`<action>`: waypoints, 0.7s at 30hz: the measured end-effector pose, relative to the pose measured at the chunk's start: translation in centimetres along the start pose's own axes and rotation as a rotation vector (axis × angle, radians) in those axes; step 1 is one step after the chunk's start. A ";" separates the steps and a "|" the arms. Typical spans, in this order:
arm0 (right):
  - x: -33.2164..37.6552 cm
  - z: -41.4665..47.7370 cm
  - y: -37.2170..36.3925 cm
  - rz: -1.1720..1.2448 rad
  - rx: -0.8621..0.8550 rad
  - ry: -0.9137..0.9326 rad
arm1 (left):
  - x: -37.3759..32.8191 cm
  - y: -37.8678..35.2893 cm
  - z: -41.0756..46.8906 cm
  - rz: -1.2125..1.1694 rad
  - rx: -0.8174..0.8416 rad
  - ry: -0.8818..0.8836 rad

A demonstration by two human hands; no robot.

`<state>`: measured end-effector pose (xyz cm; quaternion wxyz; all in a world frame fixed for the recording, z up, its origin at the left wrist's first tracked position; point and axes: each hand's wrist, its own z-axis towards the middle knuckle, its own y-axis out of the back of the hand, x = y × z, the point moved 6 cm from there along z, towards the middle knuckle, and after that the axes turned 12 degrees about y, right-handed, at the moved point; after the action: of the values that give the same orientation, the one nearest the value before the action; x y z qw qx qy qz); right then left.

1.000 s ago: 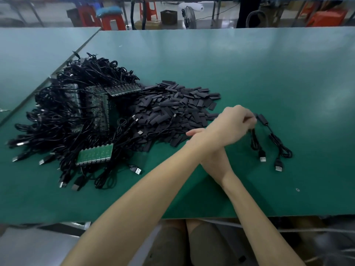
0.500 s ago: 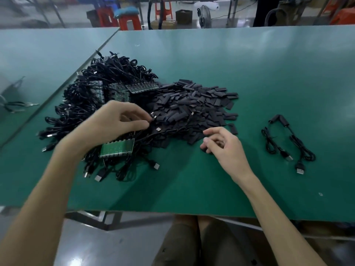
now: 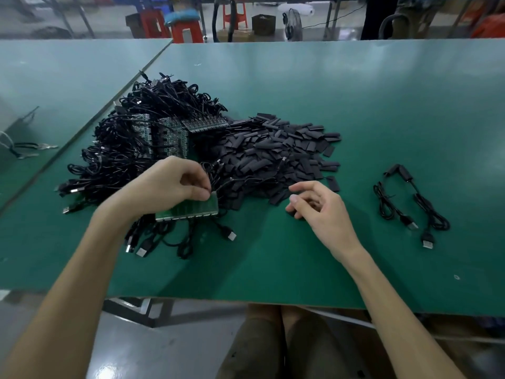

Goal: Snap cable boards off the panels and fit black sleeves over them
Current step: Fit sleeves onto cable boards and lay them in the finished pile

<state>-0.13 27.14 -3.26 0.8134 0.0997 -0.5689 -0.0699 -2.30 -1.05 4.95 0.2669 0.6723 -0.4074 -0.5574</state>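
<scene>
The table is deep green, the tangled cables and the heap of sleeves are black, the panel is green with a pale edge, the plugs end in silver, and a red stool carries a blue cushion.

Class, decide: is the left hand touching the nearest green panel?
Touching. Head view: the left hand pinches the green panel at its far right corner.

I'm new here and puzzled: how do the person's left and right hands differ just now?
The left hand pinches the green panel beside the cable heap; the right hand holds nothing. The left is curled tight; the right hangs loosely curled near the sleeves. Both are bare.
</scene>
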 end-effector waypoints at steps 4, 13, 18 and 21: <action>0.7 -0.1 -0.3 0.031 0.062 0.045 | -3.7 -2.4 0.3 -0.121 -0.084 -0.045; 0.6 0.0 -0.7 0.118 0.140 0.039 | -9.7 -8.3 0.3 -0.053 -0.193 -0.143; 0.5 0.0 -0.9 0.174 0.158 0.023 | -9.7 -8.4 0.0 0.025 -0.228 -0.106; 0.7 0.0 -0.9 0.182 0.165 0.034 | -9.8 -8.0 -0.5 0.023 -0.255 -0.108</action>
<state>0.08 26.15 -2.83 0.8148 0.1153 -0.5657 0.0528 -0.28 11.42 3.73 0.3341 0.5975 -0.3546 -0.6369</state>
